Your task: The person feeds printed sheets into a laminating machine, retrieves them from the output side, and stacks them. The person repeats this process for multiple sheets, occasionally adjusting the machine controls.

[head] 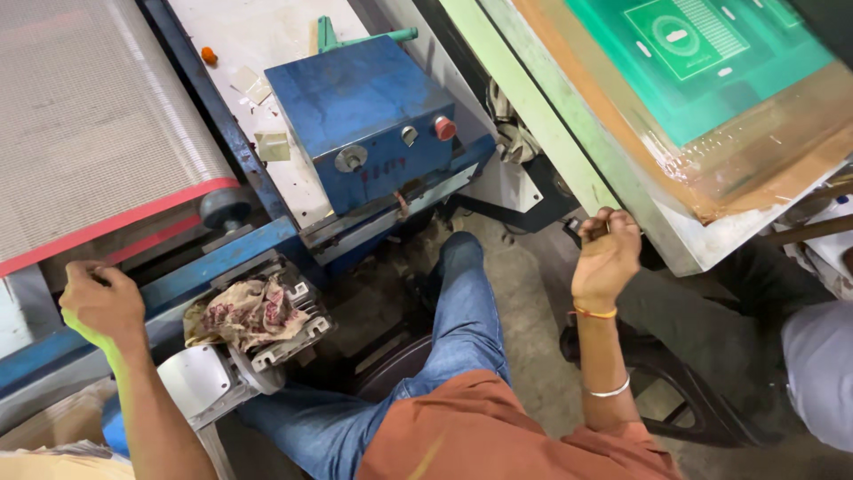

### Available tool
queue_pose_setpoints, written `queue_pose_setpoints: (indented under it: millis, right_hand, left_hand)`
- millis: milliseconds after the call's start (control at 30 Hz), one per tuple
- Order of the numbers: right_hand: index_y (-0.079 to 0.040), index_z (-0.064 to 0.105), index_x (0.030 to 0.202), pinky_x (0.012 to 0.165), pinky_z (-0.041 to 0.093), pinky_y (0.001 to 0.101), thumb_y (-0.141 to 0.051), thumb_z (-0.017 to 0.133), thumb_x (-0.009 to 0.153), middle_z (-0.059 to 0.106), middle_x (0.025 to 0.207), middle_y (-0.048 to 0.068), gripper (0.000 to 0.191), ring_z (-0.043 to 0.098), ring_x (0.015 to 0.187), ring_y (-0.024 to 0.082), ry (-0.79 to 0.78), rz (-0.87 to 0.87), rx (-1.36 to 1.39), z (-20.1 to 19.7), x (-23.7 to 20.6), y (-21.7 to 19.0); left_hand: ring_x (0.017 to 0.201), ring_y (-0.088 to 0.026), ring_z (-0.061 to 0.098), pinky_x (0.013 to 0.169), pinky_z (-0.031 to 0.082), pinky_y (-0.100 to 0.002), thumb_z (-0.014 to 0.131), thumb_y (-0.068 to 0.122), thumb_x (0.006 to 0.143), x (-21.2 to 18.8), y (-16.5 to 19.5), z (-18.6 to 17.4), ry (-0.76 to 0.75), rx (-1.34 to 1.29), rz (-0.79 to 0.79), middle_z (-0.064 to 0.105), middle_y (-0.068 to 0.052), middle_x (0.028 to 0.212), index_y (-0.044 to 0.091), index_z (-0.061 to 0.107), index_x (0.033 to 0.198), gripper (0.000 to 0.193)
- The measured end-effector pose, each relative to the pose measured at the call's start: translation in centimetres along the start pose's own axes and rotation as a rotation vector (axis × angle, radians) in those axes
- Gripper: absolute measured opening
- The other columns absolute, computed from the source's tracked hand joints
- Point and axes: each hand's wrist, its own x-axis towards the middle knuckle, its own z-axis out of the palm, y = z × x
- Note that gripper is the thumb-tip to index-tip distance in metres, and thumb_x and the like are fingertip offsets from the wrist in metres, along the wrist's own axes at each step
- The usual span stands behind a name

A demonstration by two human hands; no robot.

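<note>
Mesh conveyor belt (89,116): pale woven belt with a red edge strip, filling the upper left and running over a grey roller at its near end.
Printing frame (702,133): large screen with a green stencil panel and brown taped borders, tilted over the upper right on a pale green rail.
Blue control box (364,124): metal housing between belt and frame, with a red button, a grey button and a round knob on its near face.
Person's legs: blue jeans and an orange shirt hem, seated low, one knee pointing toward the box.
Motor (267,347): grey finned casing below the belt's blue rail, a stained rag (244,311) draped over it.
Right hand (607,253): raised, fingers curled shut around the lower corner of the printing frame; bangles at the wrist.
Left hand (102,298): resting closed on the blue rail just under the belt's end; whether it holds anything I cannot tell.
</note>
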Motion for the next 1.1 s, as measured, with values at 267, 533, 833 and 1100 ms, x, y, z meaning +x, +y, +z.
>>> queue_pose_setpoints:
  millis: [267, 533, 833, 1100]
  right_hand:
    - [0.001, 0.061, 0.115, 0.081, 0.05, 0.0276, -0.022, 0.049, 0.115, 0.066, 0.109, 0.008, 0.026, 0.065, 0.088, 0.015, -0.222, -0.133, -0.545, -1.1, 3.0, -0.2]
    - [0.003, 0.064, 0.128, 0.107, 0.052, 0.0311, -0.012, 0.059, 0.116, 0.069, 0.127, 0.012, 0.02, 0.066, 0.116, 0.02, -0.258, -0.431, -0.999, 0.2, 4.1, -3.2]
    - [-0.004, 0.045, 0.163, 0.117, 0.016, 0.0636, -0.061, 0.077, 0.095, 0.034, 0.165, 0.029, 0.094, 0.027, 0.15, 0.049, -0.616, -0.495, -1.809, 0.2, 20.3, -7.5]
    - [-0.008, 0.07, 0.113, 0.108, 0.041, 0.049, -0.005, 0.055, 0.098, 0.061, 0.119, 0.014, 0.021, 0.052, 0.117, 0.039, -0.526, -0.871, -1.863, -4.7, 27.5, -9.6]
  left_hand:
    - [0.09, -0.042, 0.068, 0.08, 0.053, -0.051, 0.054, -0.003, 0.095, -1.8, 0.8, 0.2, 0.088, -0.064, 0.06, 0.071, -0.02, 0.095, -0.001, 0.061, 0.096, 0.007]
    - [0.089, -0.014, 0.068, 0.075, 0.053, -0.027, 0.046, -0.004, 0.109, -1.8, 0.5, -0.1, 0.059, -0.943, -0.313, 0.068, -0.008, 0.095, 0.002, 0.06, 0.114, 0.016]
    - [0.068, -0.006, 0.049, 0.061, 0.037, -0.02, 0.056, 0.006, 0.112, -6.0, 8.9, -1.3, 0.093, -1.258, -0.511, 0.061, -0.002, 0.086, 0.007, 0.061, 0.11, 0.006]
    - [0.071, -0.005, 0.051, 0.064, 0.04, -0.02, 0.053, 0.007, 0.113, -6.8, 11.5, -4.5, 0.026, -1.255, -0.505, 0.062, -0.002, 0.087, 0.008, 0.061, 0.114, 0.009]
